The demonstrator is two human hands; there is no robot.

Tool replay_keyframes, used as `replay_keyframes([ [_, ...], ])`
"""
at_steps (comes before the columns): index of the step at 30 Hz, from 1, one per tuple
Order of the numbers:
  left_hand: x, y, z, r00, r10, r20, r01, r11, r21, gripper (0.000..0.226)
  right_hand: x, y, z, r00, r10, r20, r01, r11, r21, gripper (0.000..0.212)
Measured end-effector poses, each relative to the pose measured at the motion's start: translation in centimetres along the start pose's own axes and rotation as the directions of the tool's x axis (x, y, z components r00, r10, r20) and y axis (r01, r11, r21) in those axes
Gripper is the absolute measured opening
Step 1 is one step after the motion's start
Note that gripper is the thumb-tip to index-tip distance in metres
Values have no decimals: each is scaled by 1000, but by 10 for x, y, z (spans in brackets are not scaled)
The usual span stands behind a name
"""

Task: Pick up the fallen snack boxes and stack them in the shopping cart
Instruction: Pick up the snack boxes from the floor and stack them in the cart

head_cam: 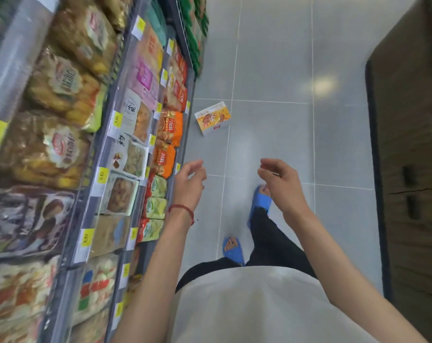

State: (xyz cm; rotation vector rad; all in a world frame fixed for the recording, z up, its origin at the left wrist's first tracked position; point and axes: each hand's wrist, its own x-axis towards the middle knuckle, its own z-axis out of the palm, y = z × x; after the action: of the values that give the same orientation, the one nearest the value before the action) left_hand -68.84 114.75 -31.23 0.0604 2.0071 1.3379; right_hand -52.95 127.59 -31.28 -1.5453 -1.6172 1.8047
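Note:
One orange and white snack box [212,117] lies flat on the grey tiled floor, close to the foot of the shelves on the left. My left hand [189,182] hangs in the air in front of me with loosely curled fingers and holds nothing. My right hand [280,182] is raised at the same height, also loosely curled and empty. Both hands are well short of the box, which lies ahead of them. No shopping cart is in view.
Store shelves [125,149] packed with bagged snacks and yellow price tags run along the left. A dark wooden counter [412,169] stands on the right. The tiled aisle [271,70] runs between them. My feet in blue slippers [259,201] stand below my hands.

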Motion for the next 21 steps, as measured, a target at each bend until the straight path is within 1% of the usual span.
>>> replay_keyframes([
  [7,102,60,31,990,-99,-104,90,993,-81,22,136,-67,10,997,19,71,-13,997,-75,29],
  [9,130,77,40,983,-129,-133,116,988,-101,20,172,-89,13,993,35,116,-24,995,-95,30],
  [14,199,111,67,962,-166,-218,130,977,-171,20,254,-130,32,983,59,175,-38,992,-121,30],
  [21,304,150,82,951,-240,-194,206,961,-182,19,354,-162,82,974,145,173,-117,980,-161,29],
])
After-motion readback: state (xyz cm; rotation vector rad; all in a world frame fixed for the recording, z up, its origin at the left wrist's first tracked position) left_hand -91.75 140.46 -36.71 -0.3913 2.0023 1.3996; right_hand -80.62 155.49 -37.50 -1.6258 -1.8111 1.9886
